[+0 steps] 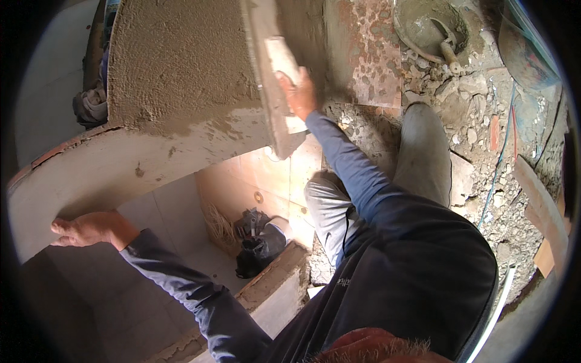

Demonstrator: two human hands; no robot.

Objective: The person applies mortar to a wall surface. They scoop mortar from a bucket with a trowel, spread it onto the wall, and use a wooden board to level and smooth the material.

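My right hand (298, 91) is closed on the pale handle of a long, flat float (276, 136), which lies along the right edge of the rough mortar layer (175, 51) on a raised slab. My left hand (82, 231) grips the lower edge of the slab's pale front face (139, 158) at the left. To the right of the float, a smeared tile surface (363, 54) carries patches of wet mortar.
A mortar bucket (411, 33) with a tool stands upper right among rubble (475, 109). Cut boards (541, 206) and a white pipe (496, 308) lie at the right. Under the slab is a tiled recess (169, 212) with dark bags (260, 248). My legs fill the middle right.
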